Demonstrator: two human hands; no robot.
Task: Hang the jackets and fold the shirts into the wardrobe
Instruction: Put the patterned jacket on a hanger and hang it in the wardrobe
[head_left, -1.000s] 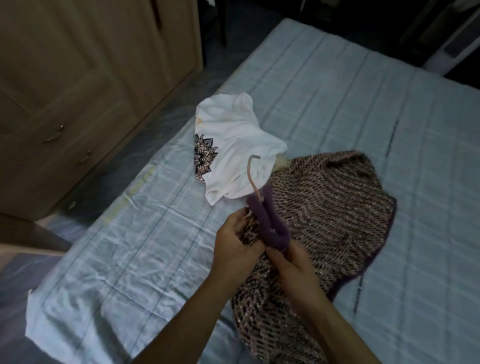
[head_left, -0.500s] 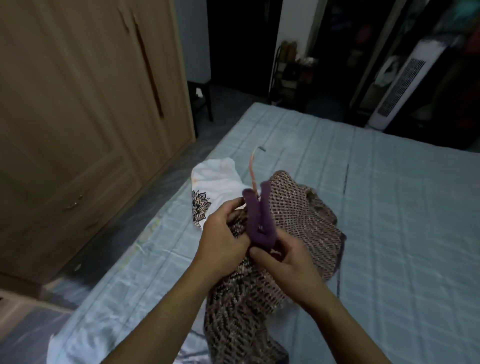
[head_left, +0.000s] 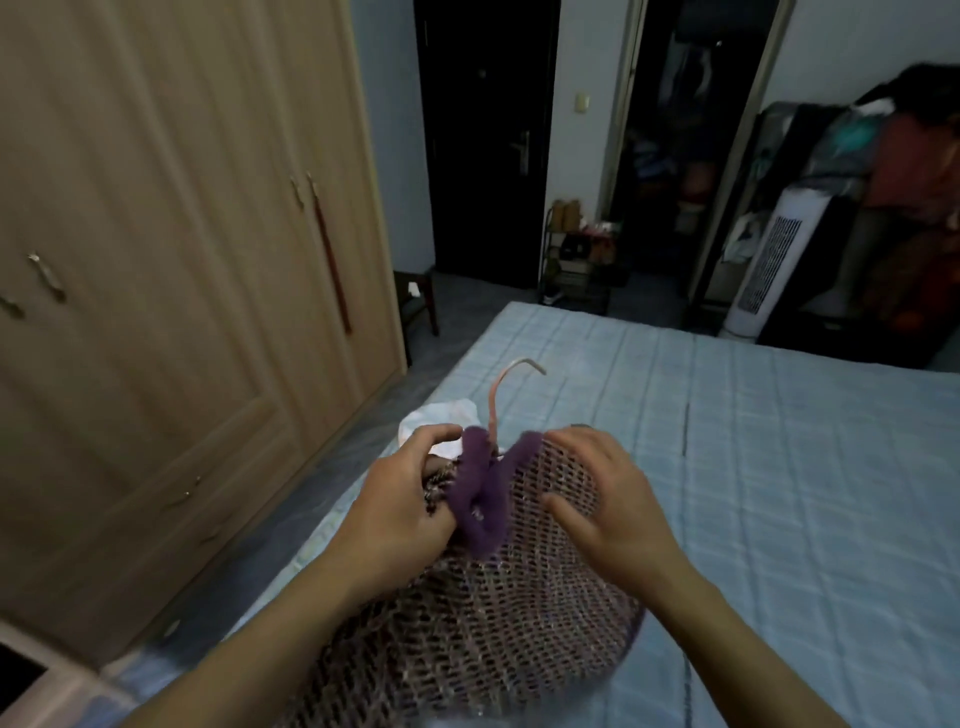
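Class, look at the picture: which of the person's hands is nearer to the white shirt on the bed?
Left. The left hand grips the jacket directly beside the white shirt, fingertips almost over it. The right hand lies on the jacket beyond the hanger.

Two bare forearms enter from the bottom edge, one from about 7 o'clock and one from about 5 o'clock, with no sleeves visible on either. The left hand (head_left: 402, 501) and the right hand (head_left: 608, 499) wear no gloves, rings, watch or bracelet. Fingernails look short and unpainted, though blur hides finer detail.
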